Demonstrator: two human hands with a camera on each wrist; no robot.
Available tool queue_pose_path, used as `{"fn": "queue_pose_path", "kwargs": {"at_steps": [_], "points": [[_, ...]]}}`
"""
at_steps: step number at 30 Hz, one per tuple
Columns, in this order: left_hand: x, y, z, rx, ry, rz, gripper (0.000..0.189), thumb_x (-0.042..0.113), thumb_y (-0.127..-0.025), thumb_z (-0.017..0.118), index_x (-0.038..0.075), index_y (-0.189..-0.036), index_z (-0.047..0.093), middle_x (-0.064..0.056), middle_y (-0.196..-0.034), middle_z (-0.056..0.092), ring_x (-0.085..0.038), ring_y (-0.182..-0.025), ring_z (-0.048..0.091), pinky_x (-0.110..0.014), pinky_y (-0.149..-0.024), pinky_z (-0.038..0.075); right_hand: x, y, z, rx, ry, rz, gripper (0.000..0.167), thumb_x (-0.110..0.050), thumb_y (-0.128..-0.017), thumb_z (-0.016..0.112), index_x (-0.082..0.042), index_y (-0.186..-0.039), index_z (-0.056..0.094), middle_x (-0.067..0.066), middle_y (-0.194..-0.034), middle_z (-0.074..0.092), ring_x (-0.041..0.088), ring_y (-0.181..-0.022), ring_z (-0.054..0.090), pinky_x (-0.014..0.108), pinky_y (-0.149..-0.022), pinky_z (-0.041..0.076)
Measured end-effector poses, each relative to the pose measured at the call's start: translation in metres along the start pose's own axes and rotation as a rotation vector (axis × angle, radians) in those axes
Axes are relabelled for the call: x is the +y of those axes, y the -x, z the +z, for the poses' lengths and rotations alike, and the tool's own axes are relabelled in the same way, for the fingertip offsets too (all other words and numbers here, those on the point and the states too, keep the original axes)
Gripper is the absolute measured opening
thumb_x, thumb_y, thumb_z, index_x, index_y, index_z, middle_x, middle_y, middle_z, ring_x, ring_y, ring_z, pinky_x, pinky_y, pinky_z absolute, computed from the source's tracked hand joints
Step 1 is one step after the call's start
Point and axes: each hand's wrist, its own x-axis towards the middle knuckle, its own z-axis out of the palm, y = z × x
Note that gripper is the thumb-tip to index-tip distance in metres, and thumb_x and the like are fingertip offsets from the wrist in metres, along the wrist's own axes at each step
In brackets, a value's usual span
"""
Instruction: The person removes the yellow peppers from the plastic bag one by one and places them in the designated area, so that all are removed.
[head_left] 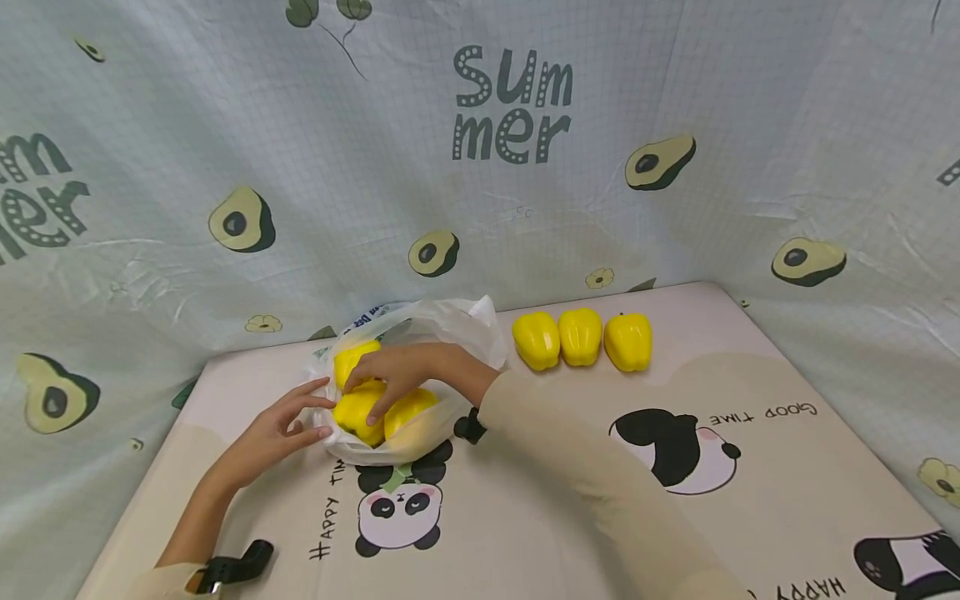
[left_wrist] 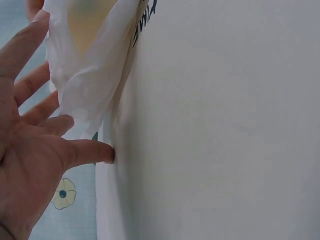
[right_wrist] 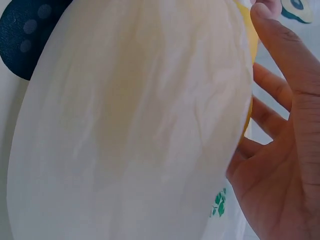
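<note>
A white plastic bag (head_left: 457, 333) lies with its mouth spread, and three yellow bell peppers show inside: one at the back (head_left: 352, 360), one in front (head_left: 356, 414) and one at the right (head_left: 411, 408). My right hand (head_left: 401, 367) reaches over the rim, thumb and fingers bent around the front pepper. The right wrist view shows the bag's side (right_wrist: 125, 120) hiding most of that grip. At the bag's left edge my left hand (head_left: 277, 429) has its fingers spread, fingertips against the plastic. Its palm (left_wrist: 35, 165) holds nothing.
Three more yellow bell peppers stand in a row right of the bag: left (head_left: 536, 342), middle (head_left: 580, 337) and right (head_left: 628, 342). They sit near the back edge of the panda-print table (head_left: 525, 517). An avocado-print curtain (head_left: 337, 183) hangs behind.
</note>
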Motion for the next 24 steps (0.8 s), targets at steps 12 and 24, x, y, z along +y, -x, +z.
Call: {"fn": "queue_pose_path", "kwargs": {"at_steps": [12,24], "points": [[0.003,0.0,0.0,-0.009,-0.003,-0.023,0.036,0.026,-0.096,0.071,0.015,-0.129,0.064,-0.015,-0.165,0.029,-0.05,-0.15,0.019,-0.075,-0.105,0.032,-0.006,-0.011,0.006,-0.033,-0.008,0.079,0.072,-0.053,-0.081,0.08,-0.032,-0.144,0.052,-0.005,-0.138,0.042,0.011,-0.119,0.045,0.022,-0.1,0.044],[0.001,0.0,-0.002,-0.018,-0.009,-0.023,0.035,0.026,-0.098,0.068,0.014,-0.131,0.063,-0.015,-0.165,0.028,-0.051,-0.149,0.021,-0.073,-0.106,0.033,-0.011,-0.007,-0.007,-0.016,-0.017,0.026,0.073,-0.042,-0.08,0.086,-0.022,-0.138,0.047,-0.01,-0.128,0.055,0.007,-0.112,0.051,0.014,-0.097,0.042]]}}
